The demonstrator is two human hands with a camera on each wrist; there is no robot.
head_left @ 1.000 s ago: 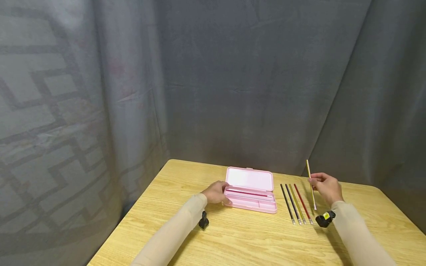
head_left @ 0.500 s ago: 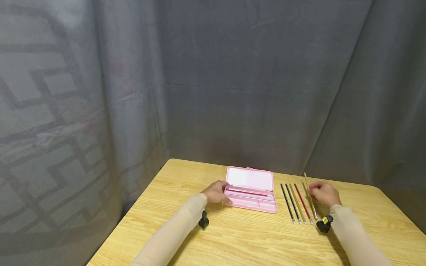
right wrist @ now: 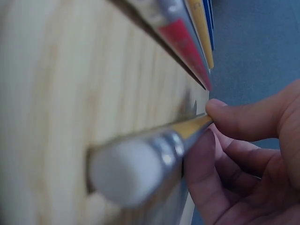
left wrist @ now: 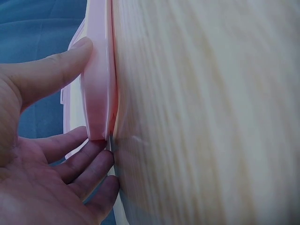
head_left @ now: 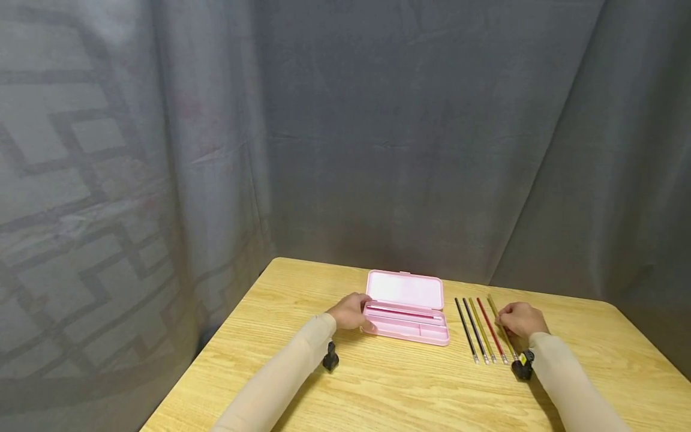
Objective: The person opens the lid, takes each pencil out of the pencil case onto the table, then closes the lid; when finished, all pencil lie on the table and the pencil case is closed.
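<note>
the right hand (head_left: 519, 319) pinches a yellow pencil (head_left: 499, 324) lying low on the counter (head_left: 378, 384), just beside four other pencils (head_left: 479, 330). the left hand (head_left: 351, 312) touches the end of the open pink case (head_left: 406, 307) with straight fingers (left wrist: 61, 70).

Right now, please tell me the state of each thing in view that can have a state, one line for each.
Pink pencil case: open, lid tilted back, one pencil inside.
Gold pencil: pinched by the right hand, low at the table.
Four pencils: lying side by side on the table.
Left hand: touching the case's left end, fingers relaxed.
Right hand: pinching the gold pencil.
</note>
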